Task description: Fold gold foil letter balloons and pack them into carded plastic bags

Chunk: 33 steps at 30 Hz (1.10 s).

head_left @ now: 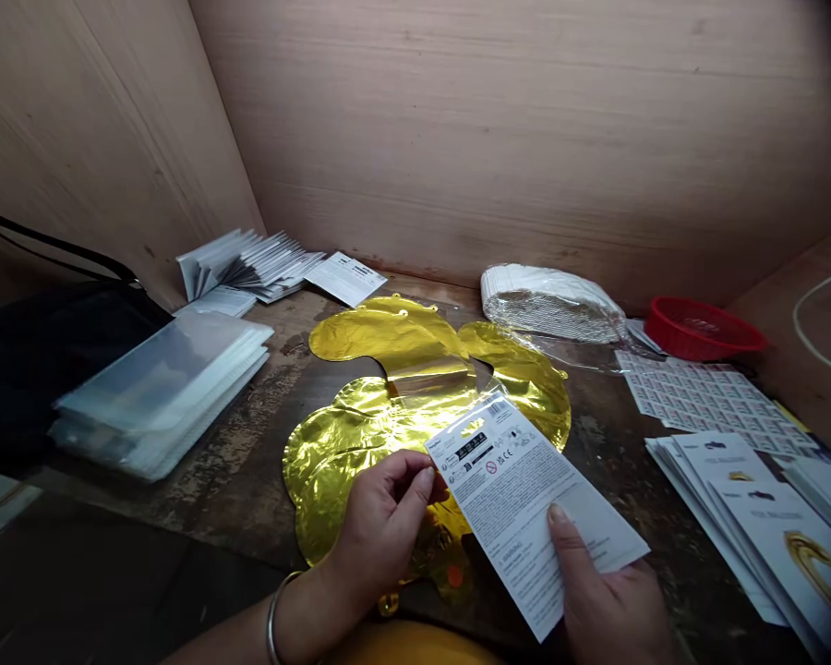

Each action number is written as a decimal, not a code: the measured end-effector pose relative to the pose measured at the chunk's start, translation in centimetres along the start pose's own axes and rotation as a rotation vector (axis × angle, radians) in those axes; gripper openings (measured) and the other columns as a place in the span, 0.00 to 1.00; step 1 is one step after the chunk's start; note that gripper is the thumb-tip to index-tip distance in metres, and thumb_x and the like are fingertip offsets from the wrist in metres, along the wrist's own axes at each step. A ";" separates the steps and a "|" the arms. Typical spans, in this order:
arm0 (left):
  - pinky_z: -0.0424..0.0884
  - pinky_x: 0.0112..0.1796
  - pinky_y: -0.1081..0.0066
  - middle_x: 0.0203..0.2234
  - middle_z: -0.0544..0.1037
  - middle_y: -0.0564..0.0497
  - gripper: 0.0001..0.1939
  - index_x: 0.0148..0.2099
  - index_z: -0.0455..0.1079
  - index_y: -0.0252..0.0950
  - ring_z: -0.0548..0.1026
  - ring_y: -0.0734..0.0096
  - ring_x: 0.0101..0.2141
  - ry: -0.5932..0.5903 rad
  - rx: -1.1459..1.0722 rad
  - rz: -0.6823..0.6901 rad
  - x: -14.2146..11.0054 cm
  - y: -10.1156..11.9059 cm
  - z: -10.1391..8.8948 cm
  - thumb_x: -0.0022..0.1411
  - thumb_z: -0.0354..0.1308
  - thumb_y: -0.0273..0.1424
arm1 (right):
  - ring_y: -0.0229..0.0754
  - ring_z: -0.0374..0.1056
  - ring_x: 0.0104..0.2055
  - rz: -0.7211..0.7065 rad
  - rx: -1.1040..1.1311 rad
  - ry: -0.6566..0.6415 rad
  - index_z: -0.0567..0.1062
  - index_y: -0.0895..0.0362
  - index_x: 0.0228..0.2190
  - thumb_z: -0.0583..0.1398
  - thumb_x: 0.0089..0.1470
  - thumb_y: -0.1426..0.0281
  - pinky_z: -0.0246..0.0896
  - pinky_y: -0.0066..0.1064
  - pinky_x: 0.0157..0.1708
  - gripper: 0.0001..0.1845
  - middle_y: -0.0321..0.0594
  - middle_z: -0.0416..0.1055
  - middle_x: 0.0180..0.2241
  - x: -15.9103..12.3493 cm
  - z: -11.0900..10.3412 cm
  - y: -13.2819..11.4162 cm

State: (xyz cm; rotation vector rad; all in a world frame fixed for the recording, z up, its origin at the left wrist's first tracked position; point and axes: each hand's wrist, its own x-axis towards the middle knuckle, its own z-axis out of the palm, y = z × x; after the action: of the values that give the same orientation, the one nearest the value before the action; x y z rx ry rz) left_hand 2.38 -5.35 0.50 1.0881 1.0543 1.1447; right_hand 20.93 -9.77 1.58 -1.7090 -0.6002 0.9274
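A white printed card (526, 517), apparently in a clear sleeve, is tilted in my right hand (613, 591), its text side facing up. My right thumb presses on its face near the lower right edge, with the other fingers hidden beneath. Close by the card's left edge is my left hand (391, 503), its thumb and fingers curled together in a pinch. What is between those fingertips, if anything, I cannot make out. Gold foil balloons (339, 453) lie flat and uninflated on the table, under and beyond both hands.
To the left are a stack of clear plastic sleeves (166, 379) and a black bag (48, 360). Folded cards (270, 263) stand behind. A white bundle in plastic (550, 300), red tray (703, 332), sticker sheet (713, 397) and balloon packs (768, 526) occupy the right side.
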 end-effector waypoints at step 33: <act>0.73 0.46 0.60 0.40 0.80 0.41 0.23 0.48 0.72 0.30 0.78 0.55 0.42 0.007 -0.700 -0.305 0.5 0.8 4.0 0.52 0.70 0.35 | 0.57 0.74 0.46 0.029 0.266 -0.204 0.75 0.59 0.45 0.70 0.42 0.56 0.71 0.45 0.45 0.30 0.47 0.78 0.43 -0.5 2.1 1.3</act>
State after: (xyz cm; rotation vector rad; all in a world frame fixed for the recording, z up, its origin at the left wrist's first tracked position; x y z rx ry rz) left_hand 6.27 -5.17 1.90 0.3565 0.7001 1.1363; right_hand 18.86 -9.38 0.19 -1.3991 -0.5586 1.1575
